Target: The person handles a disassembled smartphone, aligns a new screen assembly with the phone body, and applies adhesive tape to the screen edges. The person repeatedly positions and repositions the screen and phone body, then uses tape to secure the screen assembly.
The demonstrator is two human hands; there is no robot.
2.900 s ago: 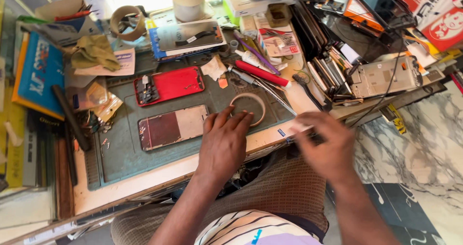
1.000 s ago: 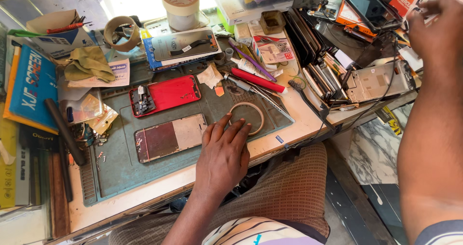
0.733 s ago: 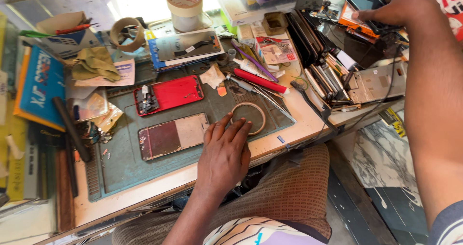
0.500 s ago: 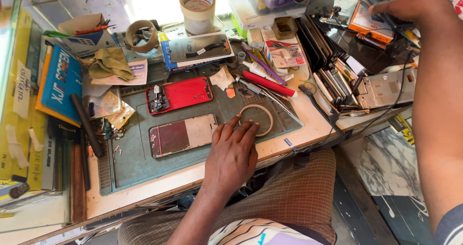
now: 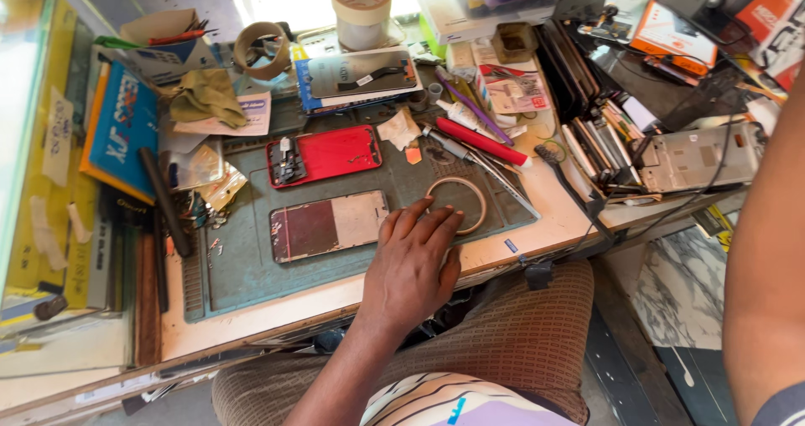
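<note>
You sit at a cluttered pale desk (image 5: 277, 304) topped with a grey-green work mat (image 5: 243, 271). Bright daylight washes its far edge. To your right, the floor (image 5: 671, 300) is veined marble.

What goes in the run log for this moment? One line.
left hand: flat on green mat, beside phone frame | right hand: out of view
</note>
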